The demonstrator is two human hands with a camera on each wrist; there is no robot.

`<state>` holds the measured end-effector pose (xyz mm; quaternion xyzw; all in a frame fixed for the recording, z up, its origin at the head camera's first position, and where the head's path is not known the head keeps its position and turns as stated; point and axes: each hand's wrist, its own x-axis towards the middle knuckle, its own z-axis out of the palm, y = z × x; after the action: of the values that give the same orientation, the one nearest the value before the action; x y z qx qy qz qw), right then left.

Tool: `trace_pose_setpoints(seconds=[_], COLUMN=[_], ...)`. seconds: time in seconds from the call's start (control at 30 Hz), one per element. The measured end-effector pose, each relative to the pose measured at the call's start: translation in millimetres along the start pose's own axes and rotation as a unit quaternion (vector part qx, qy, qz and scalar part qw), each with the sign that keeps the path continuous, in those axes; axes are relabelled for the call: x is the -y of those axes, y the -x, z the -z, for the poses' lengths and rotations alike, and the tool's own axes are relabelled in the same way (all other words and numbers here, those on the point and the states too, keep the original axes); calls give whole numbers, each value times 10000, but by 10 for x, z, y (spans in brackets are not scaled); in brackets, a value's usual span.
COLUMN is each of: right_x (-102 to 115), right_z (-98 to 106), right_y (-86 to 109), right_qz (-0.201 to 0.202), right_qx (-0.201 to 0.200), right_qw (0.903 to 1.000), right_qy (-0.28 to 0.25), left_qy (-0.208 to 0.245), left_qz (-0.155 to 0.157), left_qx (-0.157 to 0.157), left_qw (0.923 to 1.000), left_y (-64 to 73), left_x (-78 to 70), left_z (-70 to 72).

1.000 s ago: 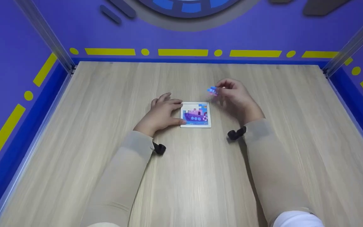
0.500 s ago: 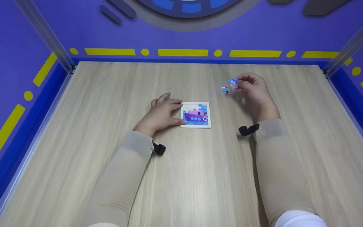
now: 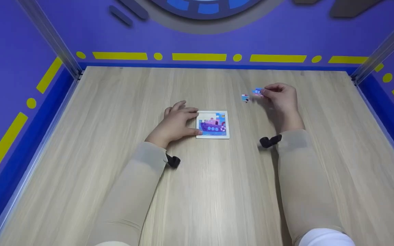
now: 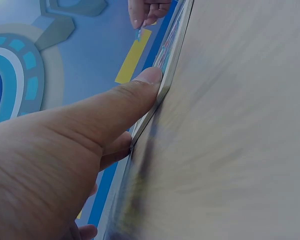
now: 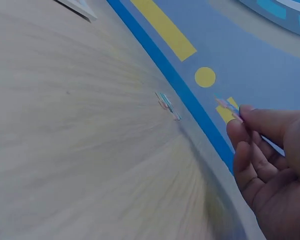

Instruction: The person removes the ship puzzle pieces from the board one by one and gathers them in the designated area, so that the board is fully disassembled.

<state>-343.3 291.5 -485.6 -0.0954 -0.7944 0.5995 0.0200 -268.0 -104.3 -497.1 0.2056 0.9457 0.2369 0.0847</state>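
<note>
A small square jigsaw puzzle (image 3: 212,125) with a white frame shows a purple and pink ship; its upper left part is bare white. My left hand (image 3: 173,126) rests at the frame's left side, thumb on the lower left corner and index finger at the upper left. In the left wrist view the thumb (image 4: 149,76) lies on the frame's rim. Beyond the puzzle, to the right, my right hand (image 3: 282,99) pinches a blue and pink puzzle piece (image 3: 257,91) between thumb and fingers, raised over the table. The right wrist view shows this puzzle piece (image 5: 230,109) nearly edge-on.
Another puzzle piece (image 3: 245,98), light blue with red and dark spots, lies on the wooden table (image 3: 204,191) just left of the held one. Purple walls with yellow dashes (image 3: 198,57) enclose the back and sides. A black wrist camera (image 3: 270,141) sits at each cuff.
My right hand has moved right, away from the puzzle, with its piece, uncovering the other piece on the table. Lately it has lowered slightly and turned the piece. My left hand stays put.
</note>
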Motion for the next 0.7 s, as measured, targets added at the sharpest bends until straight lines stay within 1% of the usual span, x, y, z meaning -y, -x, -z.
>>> trace_pose_setpoints(seconds=[0.17, 0.33, 0.43, 0.57, 0.7], right_x=[0, 17, 17, 1, -19], right_z=[12, 15, -2, -42, -79], right_y=[-14, -19, -25, -46, -57], right_qz=[-170, -311, -283, -120, 18], right_qx=[-15, -58, -54, -91, -180], right_qw=[9992, 9963, 9951, 9938, 9898], right_qy=[371, 796, 949, 1101, 1413], left_qy=[-10, 10, 3, -18, -11], left_qz=[-1, 31, 55, 69, 48], left_qx=[-12, -7, -4, -5, 3], left_qw=[10000, 10000, 10000, 10000, 10000], left_y=[-1, 4, 7, 8, 3], left_x=[-1, -10, -14, -17, -17], left_z=[-5, -6, -4, 2, 7])
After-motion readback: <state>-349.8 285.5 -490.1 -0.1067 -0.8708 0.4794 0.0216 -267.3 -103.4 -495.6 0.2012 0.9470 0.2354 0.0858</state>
